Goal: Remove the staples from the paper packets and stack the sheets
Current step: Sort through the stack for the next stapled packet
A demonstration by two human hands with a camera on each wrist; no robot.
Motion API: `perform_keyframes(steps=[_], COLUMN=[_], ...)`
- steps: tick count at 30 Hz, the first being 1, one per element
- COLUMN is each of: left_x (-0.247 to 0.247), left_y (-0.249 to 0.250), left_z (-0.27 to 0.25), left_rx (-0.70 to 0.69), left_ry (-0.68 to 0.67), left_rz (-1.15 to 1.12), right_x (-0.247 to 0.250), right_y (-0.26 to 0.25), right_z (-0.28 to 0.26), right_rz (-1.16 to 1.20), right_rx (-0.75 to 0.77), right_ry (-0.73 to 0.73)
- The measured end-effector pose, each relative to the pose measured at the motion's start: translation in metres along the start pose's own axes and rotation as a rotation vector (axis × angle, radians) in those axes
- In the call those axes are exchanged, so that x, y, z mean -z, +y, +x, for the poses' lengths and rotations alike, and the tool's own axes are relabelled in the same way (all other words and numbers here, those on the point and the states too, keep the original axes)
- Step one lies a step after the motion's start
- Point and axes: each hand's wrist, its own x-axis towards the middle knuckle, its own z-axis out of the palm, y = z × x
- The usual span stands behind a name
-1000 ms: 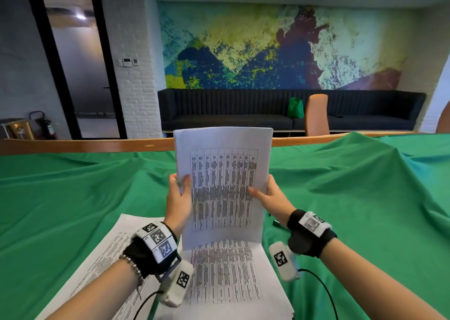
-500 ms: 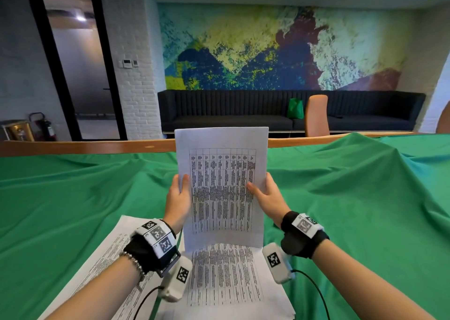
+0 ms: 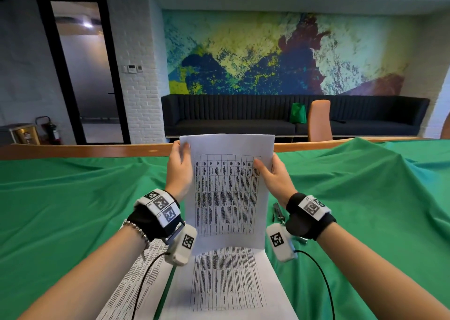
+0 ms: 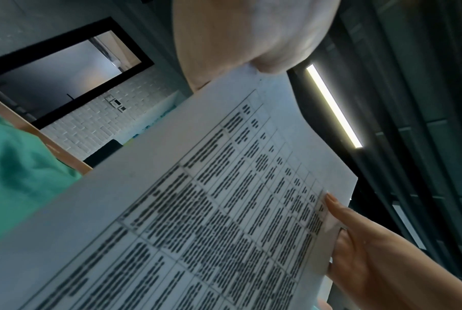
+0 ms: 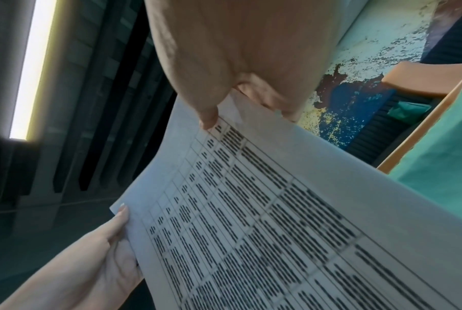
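A white paper packet [image 3: 226, 193] printed with a table stands upright, its lower edge resting on a stack of printed sheets [image 3: 226, 285] on the green cloth. My left hand [image 3: 180, 166] pinches the packet's upper left corner, thumb on the front. My right hand [image 3: 272, 176] pinches its right edge near the top, thumb on the printed table. The left wrist view shows the packet [image 4: 224, 199] with my left hand [image 4: 253, 54] at its corner. In the right wrist view my right hand [image 5: 224, 94] pinches the packet [image 5: 277, 220].
More printed sheets [image 3: 136, 278] lie to the left of the stack. A dark metal tool [image 3: 277, 212] lies on the green cloth [image 3: 73, 210] beside my right wrist. A wooden table edge [image 3: 85, 150] runs behind; a sofa [image 3: 243, 115] and an orange chair [image 3: 319, 120] stand beyond.
Both hands have slid up the packet's side edges, from about mid-height to near its top. The packet has stayed upright on the stack.
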Motion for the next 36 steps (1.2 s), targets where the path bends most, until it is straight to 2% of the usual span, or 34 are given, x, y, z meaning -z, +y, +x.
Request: perform_keyframes(steps=[3, 7, 13, 19, 21, 23, 26, 28, 30, 33, 34, 36], left_x=[-0.001, -0.001, 0.004, 0.005, 0.006, 0.008, 0.007, 0.006, 0.008, 0.016, 0.018, 0.021], left_y=[0.003, -0.003, -0.009, -0.019, -0.023, -0.030, -0.052, -0.082, -0.113, -0.143, -0.145, -0.147], left_z=[0.004, 0.009, 0.003, 0.000, 0.008, 0.018, 0.021, 0.008, -0.013, -0.039, -0.044, -0.050], left_rx=[-0.023, 0.020, -0.020, -0.019, 0.024, 0.124, 0.332, 0.511, 0.611, 0.596, 0.579, 0.572], left_ry=[0.003, 0.007, -0.016, -0.026, -0.039, -0.071, -0.162, -0.243, -0.294, -0.295, -0.290, -0.286], left_rz=[0.002, -0.003, 0.006, 0.090, 0.130, 0.136, 0.117, 0.126, 0.194, 0.359, 0.384, 0.360], right_x=[0.000, 0.001, 0.001, 0.001, 0.005, 0.011, 0.023, 0.038, 0.055, 0.073, 0.076, 0.077], right_y=[-0.006, -0.009, -0.008, -0.012, -0.018, -0.025, -0.024, -0.001, 0.034, 0.085, 0.101, 0.130], right_z=[0.005, 0.007, 0.010, 0.013, 0.020, 0.028, 0.033, 0.034, 0.031, 0.014, 0.006, -0.004], right_rz=[0.016, 0.020, 0.020, 0.002, -0.053, -0.104, -0.154, -0.293, -0.606, -1.238, -1.338, -1.353], right_rx=[0.011, 0.023, 0.023, 0.001, 0.002, -0.009, -0.172, -0.373, -0.532, -0.626, -0.636, -0.652], right_ry=[0.014, 0.018, 0.005, -0.008, -0.021, -0.072, -0.241, -0.353, -0.398, -0.551, -0.598, -0.626])
